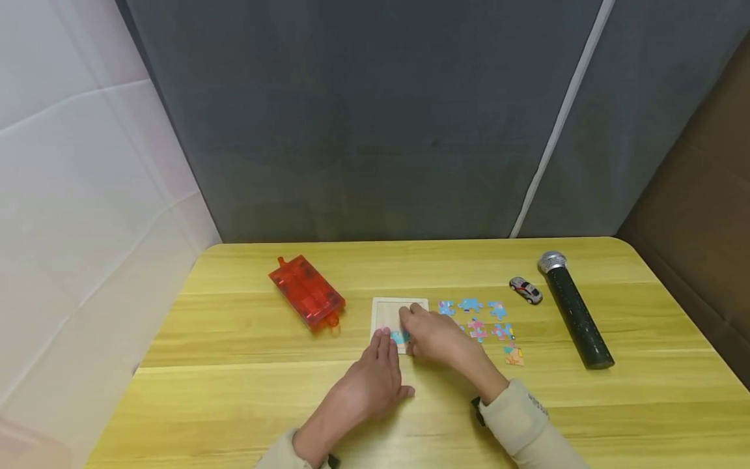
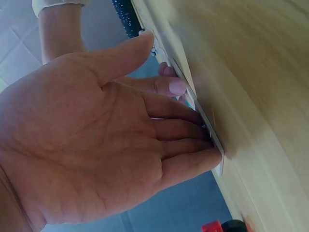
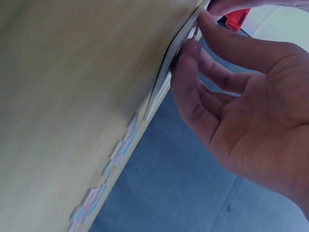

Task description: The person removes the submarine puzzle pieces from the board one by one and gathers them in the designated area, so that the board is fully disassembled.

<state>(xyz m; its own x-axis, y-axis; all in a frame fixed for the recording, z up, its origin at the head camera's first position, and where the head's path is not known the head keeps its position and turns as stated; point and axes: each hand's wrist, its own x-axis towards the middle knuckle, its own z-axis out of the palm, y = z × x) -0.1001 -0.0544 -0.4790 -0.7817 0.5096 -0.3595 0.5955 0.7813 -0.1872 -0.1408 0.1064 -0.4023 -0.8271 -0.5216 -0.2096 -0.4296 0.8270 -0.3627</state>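
A shallow puzzle tray with a pale raised rim lies mid-table; a blue puzzle piece shows near its front side. My left hand rests its nearly straight fingertips at the tray's front left edge, thumb spread away. From the right, my right hand reaches over the tray with bent fingers. In the right wrist view, its thumb and forefinger are down at the tray, slightly apart; I cannot tell whether a piece is between them. The hand hides the tray's right part.
Several loose puzzle pieces lie right of the tray, partly behind the right hand. Beyond them are a small toy car and a black microphone with a silver head. A translucent red case lies to the left.
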